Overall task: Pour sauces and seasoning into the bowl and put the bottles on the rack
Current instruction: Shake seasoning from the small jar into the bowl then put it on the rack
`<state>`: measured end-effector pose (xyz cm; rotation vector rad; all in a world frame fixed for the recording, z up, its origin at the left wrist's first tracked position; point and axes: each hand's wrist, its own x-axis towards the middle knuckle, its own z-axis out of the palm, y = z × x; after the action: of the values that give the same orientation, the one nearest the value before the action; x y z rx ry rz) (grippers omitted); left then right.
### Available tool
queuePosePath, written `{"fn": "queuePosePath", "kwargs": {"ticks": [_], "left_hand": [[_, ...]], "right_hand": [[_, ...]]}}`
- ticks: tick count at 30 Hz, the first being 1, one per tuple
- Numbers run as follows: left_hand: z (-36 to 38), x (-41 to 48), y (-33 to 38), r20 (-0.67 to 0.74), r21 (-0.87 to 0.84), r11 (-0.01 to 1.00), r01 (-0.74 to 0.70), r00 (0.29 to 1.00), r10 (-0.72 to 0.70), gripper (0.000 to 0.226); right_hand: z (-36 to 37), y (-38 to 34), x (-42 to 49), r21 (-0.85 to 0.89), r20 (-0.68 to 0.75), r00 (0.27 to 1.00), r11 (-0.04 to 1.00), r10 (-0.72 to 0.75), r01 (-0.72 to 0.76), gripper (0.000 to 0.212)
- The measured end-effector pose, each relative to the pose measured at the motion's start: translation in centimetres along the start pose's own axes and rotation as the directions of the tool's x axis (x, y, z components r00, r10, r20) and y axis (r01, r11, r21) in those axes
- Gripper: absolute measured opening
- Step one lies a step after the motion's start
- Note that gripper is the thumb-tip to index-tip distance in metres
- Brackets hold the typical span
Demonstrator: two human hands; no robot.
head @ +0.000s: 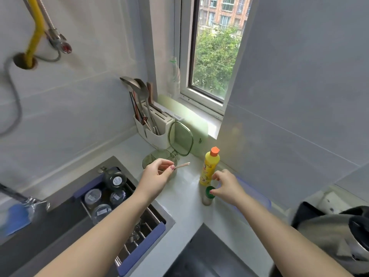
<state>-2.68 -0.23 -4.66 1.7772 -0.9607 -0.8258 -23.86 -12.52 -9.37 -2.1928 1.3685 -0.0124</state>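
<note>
A person's left hand (159, 172) pinches a thin pink-tipped stick or small spoon (182, 166) between thumb and forefinger, holding it level above an open clear seasoning container (159, 159) whose hinged lid (180, 138) stands upright, seemingly ready to scoop. The right hand (227, 186) closes its fingertips around the green cap (209, 191) of a small clear bottle (206, 197) standing on the pale countertop (185, 196), a grip suited either to lifting the bottle or twisting the cap; which of the two cannot be told. Just behind it, touching or nearly so, stands a yellow bottle (209, 168) with an orange cap, upright and untouched. No bowl can be clearly made out. The rack (127, 214), a metal drainer with blue ends, spans the dark sink (50, 226) to the left and already carries several jars and bottles (107, 192) lying or standing in it, suggesting part of the stowing is done. Behind the work area a white utensil holder (151, 126) with ladles sits in the corner beside a pale green cutting board (185, 116) leaning under a window (215, 56) that looks onto trees and a brick building. Grey tiled walls close in on both sides; a yellow pipe (36, 33) runs down the left wall.
</note>
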Motion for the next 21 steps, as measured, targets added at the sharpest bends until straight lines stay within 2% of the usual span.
{"fn": "queuePosePath", "kwargs": {"ticks": [5, 9, 13, 17, 21], "left_hand": [[0.8, 0.7, -0.3, -0.081, 0.036, 0.998, 0.054, 0.995, -0.051, 0.011], [1.2, 0.7, -0.7, -0.131, 0.052, 0.995, 0.083, 0.988, -0.076, 0.011], [1.1, 0.1, -1.3, -0.159, 0.081, 0.989, 0.128, 0.981, -0.114, 0.01], [0.9, -0.5, -1.9, -0.185, 0.088, 0.979, 0.182, 0.969, -0.163, 0.012], [1.0, -0.7, -1.4, -0.198, 0.015, 0.981, 0.195, 0.962, -0.189, 0.02]], "right_hand": [[2.1, 1.9, 3.4, -0.213, 0.188, 0.981, 0.973, -0.046, 0.086, 0.043], [3.9, 3.2, 5.2, -0.307, 0.272, 0.96, 0.94, -0.061, 0.147, 0.047], [4.9, 3.9, 5.8, -0.344, 0.3, 0.948, 0.915, -0.106, 0.211, 0.032], [5.2, 4.0, 6.2, -0.349, 0.278, 0.945, 0.899, -0.17, 0.264, 0.026], [3.4, 2.7, 6.2, -0.214, 0.28, 0.938, 0.939, -0.205, 0.269, 0.029]]}}
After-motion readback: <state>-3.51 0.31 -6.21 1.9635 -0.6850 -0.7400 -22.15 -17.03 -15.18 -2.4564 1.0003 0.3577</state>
